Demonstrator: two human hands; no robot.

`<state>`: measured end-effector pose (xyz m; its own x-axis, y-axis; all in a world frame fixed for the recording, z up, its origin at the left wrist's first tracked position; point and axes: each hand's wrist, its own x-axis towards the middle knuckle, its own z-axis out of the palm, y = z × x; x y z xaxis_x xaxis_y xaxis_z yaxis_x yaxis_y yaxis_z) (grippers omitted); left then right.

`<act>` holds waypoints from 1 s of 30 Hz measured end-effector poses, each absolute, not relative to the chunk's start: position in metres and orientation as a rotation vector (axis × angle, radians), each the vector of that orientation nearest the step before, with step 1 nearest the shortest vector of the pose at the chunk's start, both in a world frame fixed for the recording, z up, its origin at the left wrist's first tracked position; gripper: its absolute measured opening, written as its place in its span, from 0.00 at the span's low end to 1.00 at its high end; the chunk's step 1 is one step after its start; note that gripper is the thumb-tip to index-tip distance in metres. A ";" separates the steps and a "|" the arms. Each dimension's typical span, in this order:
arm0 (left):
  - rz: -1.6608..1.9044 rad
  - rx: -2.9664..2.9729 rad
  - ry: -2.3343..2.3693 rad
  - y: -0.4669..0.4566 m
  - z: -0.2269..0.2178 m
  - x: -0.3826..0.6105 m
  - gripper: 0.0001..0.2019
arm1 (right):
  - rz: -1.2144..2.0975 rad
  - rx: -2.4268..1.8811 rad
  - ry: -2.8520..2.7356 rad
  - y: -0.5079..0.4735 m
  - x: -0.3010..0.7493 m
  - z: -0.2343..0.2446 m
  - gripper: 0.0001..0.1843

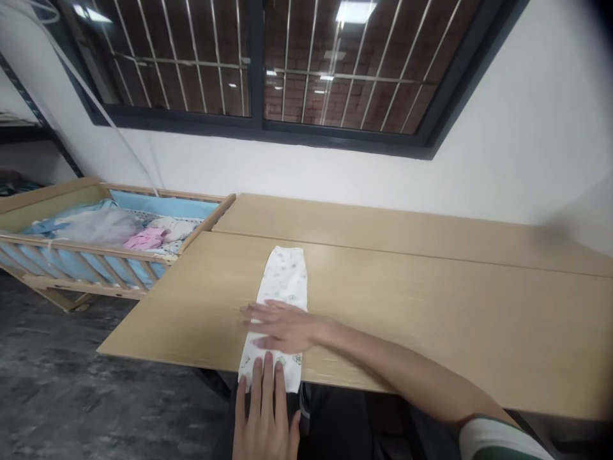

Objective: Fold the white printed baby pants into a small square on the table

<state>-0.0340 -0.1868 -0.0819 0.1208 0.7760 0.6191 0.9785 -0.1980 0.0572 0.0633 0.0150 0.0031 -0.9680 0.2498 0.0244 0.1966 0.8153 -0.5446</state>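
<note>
Over the feed I log the patterned white cloth (282, 275) on the table (407, 306), long axis pointing window-ward, right hand (285, 326) spread flat across its middle, left hand (265, 409) open at its near end.

Wooden crib (96, 287) at left, blue lining (186, 207), pink cloth (145, 238) and sheer whitish bundle (103, 225) inside. Crib end beside light wood-toned table (431, 306). Dark-framed window (257, 70) above, metal bars (354, 76) beyond glass. White wall (517, 128). Mottled grey floor (71, 383).

Head-worn view, facing forward and down, near above the tabletop (407, 300), window (257, 76) ahead
</note>
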 end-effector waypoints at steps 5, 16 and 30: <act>-0.676 -1.942 -1.586 -0.177 -0.106 -0.044 0.41 | 0.599 -0.922 -2.806 0.148 0.067 -0.005 0.30; -0.673 -2.102 -1.631 -0.170 -0.058 -0.001 0.31 | 0.452 -1.093 -2.717 0.195 0.092 0.008 0.28; -0.993 -2.463 -1.247 -0.141 -0.043 -0.070 0.20 | 0.494 -0.794 -2.884 -0.072 0.172 0.028 0.32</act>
